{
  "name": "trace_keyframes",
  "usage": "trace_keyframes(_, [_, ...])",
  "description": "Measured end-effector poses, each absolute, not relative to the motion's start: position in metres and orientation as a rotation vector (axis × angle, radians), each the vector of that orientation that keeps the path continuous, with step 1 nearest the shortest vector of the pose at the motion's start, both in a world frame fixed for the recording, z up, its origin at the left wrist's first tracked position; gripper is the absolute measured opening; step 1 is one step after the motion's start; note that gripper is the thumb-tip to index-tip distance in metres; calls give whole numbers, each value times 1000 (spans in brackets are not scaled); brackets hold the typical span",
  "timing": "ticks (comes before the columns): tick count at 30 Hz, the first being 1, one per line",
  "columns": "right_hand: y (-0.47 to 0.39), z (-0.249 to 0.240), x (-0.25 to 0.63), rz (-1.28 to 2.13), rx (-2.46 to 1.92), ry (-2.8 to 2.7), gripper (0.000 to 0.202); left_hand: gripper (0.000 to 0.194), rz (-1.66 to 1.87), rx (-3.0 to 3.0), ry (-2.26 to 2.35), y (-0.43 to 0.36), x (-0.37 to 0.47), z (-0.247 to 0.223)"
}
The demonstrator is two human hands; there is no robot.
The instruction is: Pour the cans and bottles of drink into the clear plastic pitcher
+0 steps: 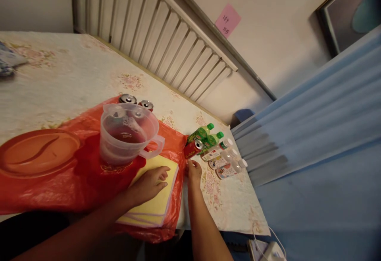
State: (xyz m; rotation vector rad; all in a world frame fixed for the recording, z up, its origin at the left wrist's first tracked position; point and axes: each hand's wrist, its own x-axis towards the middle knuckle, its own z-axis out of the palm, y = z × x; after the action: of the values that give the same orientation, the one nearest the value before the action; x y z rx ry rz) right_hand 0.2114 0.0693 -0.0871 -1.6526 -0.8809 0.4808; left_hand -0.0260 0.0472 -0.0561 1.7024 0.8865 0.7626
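My left hand (151, 181) is over a stack of yellow sheets (154, 201), its fingers loosely bent and apart, holding nothing. To its left, a clear plastic measuring jug (119, 149) with dark liquid and some foam stands on red plastic sheeting (56, 193). Just below a red drink can (193, 149), my right hand (194, 170) has its fingers curled together near the sheeting's right edge. What they pinch, if anything, is hidden. The can is beside green-capped bottles (212, 138) and several clear, white-capped bottles (228, 169).
An orange-red plastic lid (38, 153) lies at the left. Behind the jug are two opened cans (127, 98). A radiator (166, 34) lines the table's back edge, and a blue curtain (312, 134) hangs beyond its right edge. White cables (278, 239) are at the lower right.
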Motion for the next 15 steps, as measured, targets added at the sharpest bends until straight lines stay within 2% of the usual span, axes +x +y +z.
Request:
trace_keyframes(8, [73, -83, 196, 560, -1646, -720, 27, 50, 768, 1728, 890, 48, -27, -61])
trace_keyframes(15, [77, -89, 183, 539, -1621, -661, 33, 48, 777, 1778, 899, 48, -28, -61])
